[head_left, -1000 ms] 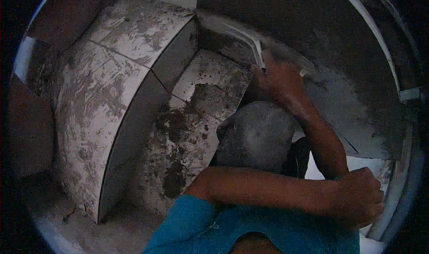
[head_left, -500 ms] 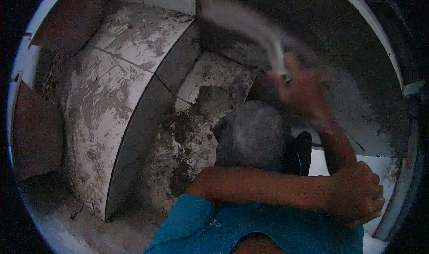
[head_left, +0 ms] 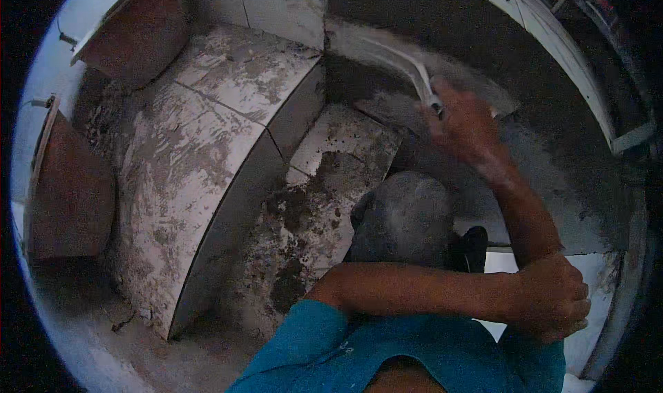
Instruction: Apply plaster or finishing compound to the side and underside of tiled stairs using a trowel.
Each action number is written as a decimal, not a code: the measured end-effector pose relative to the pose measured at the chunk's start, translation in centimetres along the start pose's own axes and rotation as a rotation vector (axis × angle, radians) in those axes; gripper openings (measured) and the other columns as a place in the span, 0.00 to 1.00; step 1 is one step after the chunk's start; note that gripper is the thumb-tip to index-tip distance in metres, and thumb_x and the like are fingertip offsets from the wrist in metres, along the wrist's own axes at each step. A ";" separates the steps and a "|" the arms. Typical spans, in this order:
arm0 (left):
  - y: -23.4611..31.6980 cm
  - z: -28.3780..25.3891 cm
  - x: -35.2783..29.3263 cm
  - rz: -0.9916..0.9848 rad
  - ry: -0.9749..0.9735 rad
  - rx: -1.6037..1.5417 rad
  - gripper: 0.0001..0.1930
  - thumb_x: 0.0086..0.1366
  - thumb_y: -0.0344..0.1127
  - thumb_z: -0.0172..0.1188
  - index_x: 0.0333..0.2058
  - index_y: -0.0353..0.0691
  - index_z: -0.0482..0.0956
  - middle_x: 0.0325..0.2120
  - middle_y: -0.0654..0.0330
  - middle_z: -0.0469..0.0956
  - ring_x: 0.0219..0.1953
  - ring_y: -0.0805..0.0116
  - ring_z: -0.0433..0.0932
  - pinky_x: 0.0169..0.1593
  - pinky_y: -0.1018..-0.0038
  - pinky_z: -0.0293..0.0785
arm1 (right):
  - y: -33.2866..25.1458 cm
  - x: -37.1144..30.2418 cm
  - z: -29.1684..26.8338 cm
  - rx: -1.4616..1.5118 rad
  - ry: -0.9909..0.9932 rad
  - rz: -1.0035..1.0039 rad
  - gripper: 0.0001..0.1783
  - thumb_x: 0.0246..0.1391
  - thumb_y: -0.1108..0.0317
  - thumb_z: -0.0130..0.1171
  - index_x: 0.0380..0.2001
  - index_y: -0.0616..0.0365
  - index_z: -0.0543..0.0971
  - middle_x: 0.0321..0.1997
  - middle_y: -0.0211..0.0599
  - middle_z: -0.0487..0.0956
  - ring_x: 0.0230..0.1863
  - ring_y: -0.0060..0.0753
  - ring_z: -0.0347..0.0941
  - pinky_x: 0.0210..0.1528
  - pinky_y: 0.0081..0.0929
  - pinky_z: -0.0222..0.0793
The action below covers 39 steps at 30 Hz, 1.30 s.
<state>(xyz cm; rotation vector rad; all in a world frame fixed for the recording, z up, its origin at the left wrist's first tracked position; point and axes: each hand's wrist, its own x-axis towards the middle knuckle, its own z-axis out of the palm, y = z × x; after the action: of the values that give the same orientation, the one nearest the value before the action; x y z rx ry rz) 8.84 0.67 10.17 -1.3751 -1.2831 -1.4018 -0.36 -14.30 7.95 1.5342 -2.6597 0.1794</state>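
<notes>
My right hand (head_left: pixel 468 122) is closed round the handle of a long-bladed plastering trowel (head_left: pixel 413 68), the blade held along the dark wall at the upper right. A pale metal strip runs along the tool to its bend near my fingers; blur and dim light hide part of the blade's outline. Across my body lies my left arm, and my left hand (head_left: pixel 552 300) has its fingers curled round my right arm near the elbow. Wet-looking grey render (head_left: pixel 545 161) covers the wall beside and below the trowel.
A tiled ledge (head_left: pixel 186 165) smeared with mortar rises on the left. Two reddish-brown panels (head_left: pixel 72 186) stand beyond it. Mortar-splashed tiles (head_left: pixel 304 206) lie in the middle, next to my grey-clad knee (head_left: pixel 407 213). A pale frame edge (head_left: pixel 566 54) borders the wall.
The scene has shifted slightly down and right in the view. The trowel and right hand were smeared by motion and now show sharper; the left hand keeps its place on the right arm.
</notes>
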 end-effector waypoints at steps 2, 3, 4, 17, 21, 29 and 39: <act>2.2 -1.5 0.7 -0.193 0.124 0.363 0.11 0.44 0.41 0.55 0.22 0.40 0.68 0.18 0.59 0.69 0.21 0.63 0.70 0.22 0.64 0.68 | 0.0 0.4 -2.4 -0.045 0.086 -0.040 0.24 0.49 0.56 0.54 0.43 0.64 0.68 0.26 0.49 0.75 0.28 0.44 0.75 0.31 0.38 0.70; 2.0 -1.3 0.6 -0.186 0.108 0.340 0.11 0.45 0.42 0.55 0.22 0.40 0.68 0.18 0.59 0.69 0.21 0.62 0.70 0.22 0.65 0.68 | -0.5 0.5 -3.7 -0.045 0.086 -0.050 0.24 0.49 0.56 0.54 0.43 0.64 0.68 0.26 0.49 0.75 0.28 0.44 0.75 0.31 0.38 0.70; 1.7 -1.2 0.4 -0.179 0.091 0.315 0.11 0.45 0.42 0.55 0.22 0.41 0.68 0.18 0.59 0.69 0.21 0.62 0.70 0.22 0.65 0.68 | -1.0 0.4 -5.2 0.014 0.303 -0.083 0.23 0.50 0.57 0.54 0.42 0.64 0.68 0.27 0.48 0.75 0.28 0.42 0.74 0.31 0.35 0.70; 7.6 -20.8 -3.2 -0.634 1.067 0.803 0.17 0.60 0.34 0.48 0.45 0.30 0.67 0.42 0.47 0.71 0.45 0.56 0.71 0.50 0.67 0.65 | 10.4 -17.9 3.2 0.274 0.389 0.340 0.20 0.53 0.62 0.51 0.42 0.67 0.66 0.36 0.44 0.70 0.43 0.32 0.65 0.44 0.33 0.61; 3.3 -28.3 -5.2 -0.679 0.937 1.088 0.30 0.63 0.44 0.43 0.55 0.27 0.50 0.56 0.40 0.50 0.60 0.49 0.49 0.61 0.62 0.42 | 10.4 -21.2 4.0 0.098 0.534 0.356 0.21 0.53 0.61 0.50 0.43 0.69 0.65 0.37 0.47 0.69 0.41 0.39 0.64 0.44 0.34 0.59; 2.8 -31.3 -1.7 -0.620 0.843 1.482 0.38 0.63 0.53 0.39 0.57 0.24 0.40 0.59 0.38 0.37 0.62 0.45 0.36 0.62 0.56 0.32 | 10.5 -22.9 3.6 0.222 0.448 0.365 0.20 0.52 0.61 0.50 0.40 0.69 0.67 0.38 0.50 0.69 0.41 0.45 0.64 0.45 0.38 0.58; 4.0 -32.5 -1.7 -0.690 0.809 1.586 0.41 0.60 0.60 0.40 0.57 0.27 0.45 0.60 0.41 0.41 0.63 0.46 0.35 0.60 0.48 0.34 | 12.2 -24.1 5.7 0.169 0.508 0.275 0.16 0.51 0.63 0.50 0.36 0.66 0.68 0.31 0.45 0.68 0.35 0.42 0.65 0.39 0.37 0.60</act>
<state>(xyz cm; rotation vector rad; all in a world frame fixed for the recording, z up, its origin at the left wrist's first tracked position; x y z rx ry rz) 6.25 -31.92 12.07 0.6708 -1.5987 -0.6425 1.17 11.63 -1.30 0.9712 -2.4616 0.7188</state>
